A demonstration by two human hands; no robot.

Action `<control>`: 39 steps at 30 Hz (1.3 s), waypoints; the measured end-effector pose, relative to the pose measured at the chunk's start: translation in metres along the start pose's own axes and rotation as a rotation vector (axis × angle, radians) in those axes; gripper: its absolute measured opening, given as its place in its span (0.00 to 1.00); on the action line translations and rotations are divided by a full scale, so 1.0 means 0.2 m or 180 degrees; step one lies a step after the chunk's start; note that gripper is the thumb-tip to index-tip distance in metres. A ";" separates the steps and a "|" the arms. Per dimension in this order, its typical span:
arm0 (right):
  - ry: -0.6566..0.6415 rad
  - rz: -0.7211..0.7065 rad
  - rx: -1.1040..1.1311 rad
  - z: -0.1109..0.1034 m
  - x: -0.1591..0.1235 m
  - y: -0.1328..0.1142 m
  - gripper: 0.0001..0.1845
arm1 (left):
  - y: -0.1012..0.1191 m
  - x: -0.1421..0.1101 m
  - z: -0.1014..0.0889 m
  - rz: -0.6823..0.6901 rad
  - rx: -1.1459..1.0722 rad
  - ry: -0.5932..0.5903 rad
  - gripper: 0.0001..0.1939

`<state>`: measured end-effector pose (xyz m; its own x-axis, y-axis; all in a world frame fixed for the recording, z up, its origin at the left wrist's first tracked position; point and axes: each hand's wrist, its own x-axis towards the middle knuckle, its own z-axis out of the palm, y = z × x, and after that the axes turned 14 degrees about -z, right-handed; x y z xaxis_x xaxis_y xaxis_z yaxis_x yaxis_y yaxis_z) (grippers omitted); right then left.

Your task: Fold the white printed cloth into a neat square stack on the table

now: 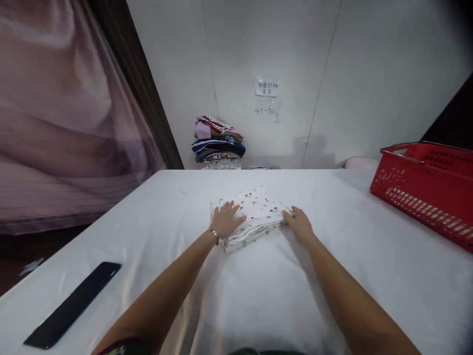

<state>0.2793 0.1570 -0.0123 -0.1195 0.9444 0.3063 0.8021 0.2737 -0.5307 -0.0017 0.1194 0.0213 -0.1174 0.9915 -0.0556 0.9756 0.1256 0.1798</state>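
A folded white cloth [258, 204] with a small dark and grey print lies on the white-covered table, its stacked layers showing along the near edge. My left hand [226, 220] rests flat on its left part, fingers spread, with a bracelet at the wrist. At the cloth's right corner, my right hand [298, 224] has its thumb and fingers closed around the edge. Parts of the cloth under both hands are hidden.
A red plastic basket [424, 182] with a metal handle stands on the table [177, 197] at right. A long dark flat object [74, 303] lies at front left. Behind the table rises a stack of folded clothes [219, 140]. A pinkish curtain [66, 113] hangs at left.
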 end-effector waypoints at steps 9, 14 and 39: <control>-0.1588 -0.1266 -0.0455 0.08 0.26 -0.19 0.36 | 0.00 -0.12 0.15 0.0391 -0.0033 0.0075 0.35; -0.2046 -0.0905 -0.0497 0.14 0.31 -0.12 0.40 | -0.01 -0.12 0.16 0.0459 -0.0155 0.0195 0.34; -0.1556 -0.1309 -0.0918 0.27 0.50 -0.28 0.33 | 0.00 -0.15 0.19 0.0337 -0.0275 0.0347 0.34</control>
<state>0.1901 0.2456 0.0048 -0.6419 0.7667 0.0108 0.7504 0.6311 -0.1963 0.0092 0.0875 -0.0135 -0.0389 0.9965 0.0742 0.9646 0.0181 0.2631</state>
